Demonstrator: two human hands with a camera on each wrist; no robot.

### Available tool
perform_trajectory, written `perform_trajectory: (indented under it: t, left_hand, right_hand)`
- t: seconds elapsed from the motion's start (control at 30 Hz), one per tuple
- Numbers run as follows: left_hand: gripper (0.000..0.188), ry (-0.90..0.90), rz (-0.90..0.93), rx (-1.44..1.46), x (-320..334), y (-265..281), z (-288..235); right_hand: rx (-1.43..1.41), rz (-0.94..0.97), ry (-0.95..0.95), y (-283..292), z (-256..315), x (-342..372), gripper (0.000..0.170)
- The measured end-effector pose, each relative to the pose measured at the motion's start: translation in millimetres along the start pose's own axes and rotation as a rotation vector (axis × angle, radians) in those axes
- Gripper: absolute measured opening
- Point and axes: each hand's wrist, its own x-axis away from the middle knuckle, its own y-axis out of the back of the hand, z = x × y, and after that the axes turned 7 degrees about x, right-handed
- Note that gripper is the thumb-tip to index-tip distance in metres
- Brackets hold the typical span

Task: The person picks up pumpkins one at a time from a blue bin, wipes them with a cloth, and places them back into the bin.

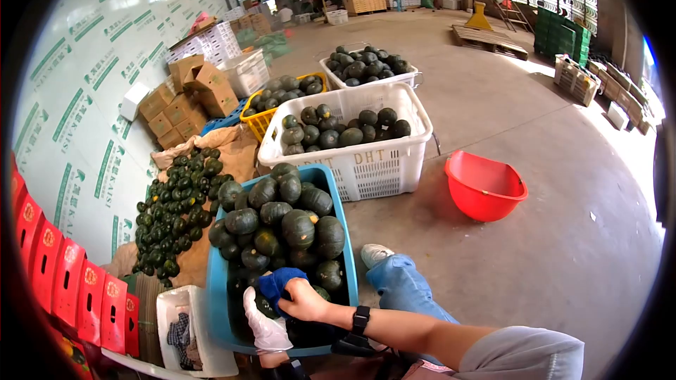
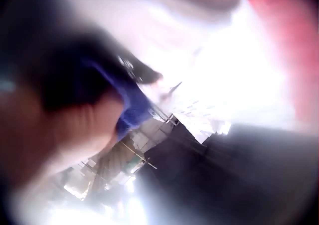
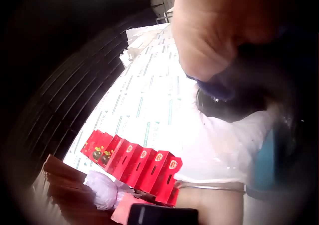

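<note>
In the head view my left hand [image 1: 270, 329], in a white glove, is over the near end of a blue tub [image 1: 217, 288]. It grips a dark green pumpkin [image 3: 227, 107], seen in the right wrist view between the gloved thumb and fingers. My bare right hand [image 1: 308, 302] holds a blue cloth [image 1: 282, 280] against that pumpkin, hiding much of it. Beneath and beyond both hands, dark green pumpkins [image 1: 298, 229] are heaped in the tub. The left wrist view is blurred, with the cloth [image 2: 132, 105] bunched beside the right hand's fingers [image 2: 94, 125].
Ahead stands a white crate [image 1: 380, 169] of pumpkins, with a yellow crate [image 1: 259, 123] behind it. A red basin [image 1: 486, 186] lies on the floor at right. Small pumpkins [image 1: 179, 204] cover brown sheeting at left, near red boxes [image 1: 67, 274] and a white bin [image 1: 215, 352] holding cloths.
</note>
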Motion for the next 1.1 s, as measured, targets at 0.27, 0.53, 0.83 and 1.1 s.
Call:
perform_trajectory:
  t: [0.27, 0.53, 0.83, 1.1]
  left_hand:
    - [0.043, -0.597, 0.158, -0.949, 23.5, -21.6, 14.1]
    - [0.040, -0.714, -0.014, -0.880, 30.0, -37.9, 52.1]
    - [0.042, -1.111, -0.035, -1.319, -18.4, 18.4, 40.3]
    - [0.042, -0.748, 0.034, -1.000, 6.3, -12.8, 49.8]
  right_hand:
    - [-0.786, 0.013, -0.944, 11.0, 1.8, 0.3, 0.022]
    - [-0.845, 0.003, -0.900, -15.0, -6.5, 18.1, 0.034]
    - [-0.303, 0.040, -0.533, -36.6, -7.8, 20.0, 0.040]
    - [-0.544, 0.243, -0.907, 17.4, 14.7, 0.2, 0.083]
